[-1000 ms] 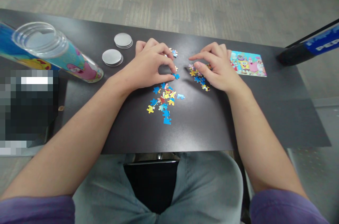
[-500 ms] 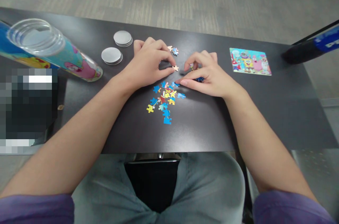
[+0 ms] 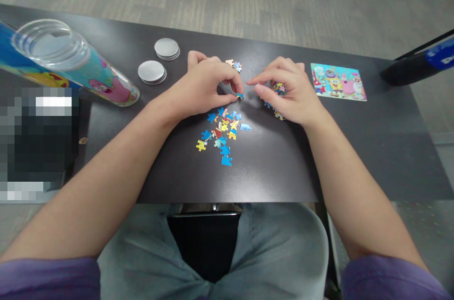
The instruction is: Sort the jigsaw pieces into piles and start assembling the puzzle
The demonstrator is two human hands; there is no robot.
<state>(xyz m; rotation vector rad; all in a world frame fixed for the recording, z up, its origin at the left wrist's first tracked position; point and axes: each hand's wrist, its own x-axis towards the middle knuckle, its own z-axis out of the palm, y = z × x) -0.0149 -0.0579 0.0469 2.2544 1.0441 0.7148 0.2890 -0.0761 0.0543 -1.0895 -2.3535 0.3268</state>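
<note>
My left hand (image 3: 214, 83) pinches a small jigsaw puzzle piece (image 3: 240, 96) between thumb and index finger, its blue side partly showing. To the right, my right hand (image 3: 283, 92) hovers with thumb and index finger apart and nothing between them. Under and beside that hand lies a group of puzzle pieces (image 3: 279, 114), partly covered by the fingers. Nearer to me is a loose spread of blue, yellow and red puzzle pieces (image 3: 223, 126), picture side up. Beyond my left hand a few more pieces (image 3: 237, 67) lie together.
A printed picture card (image 3: 338, 83) lies at the right on the dark table (image 3: 269, 167). Two stacks of round discs, a far stack (image 3: 166, 48) and a near stack (image 3: 151, 71), sit left. Clear cartoon-printed tubes (image 3: 106, 83) stand at the left; a dark bottle-like object (image 3: 407, 72) is far right.
The piece in my left fingers showed a pale side and now shows blue. My right hand has drawn back to the right, away from the loose spread, uncovering more of the right-hand group.
</note>
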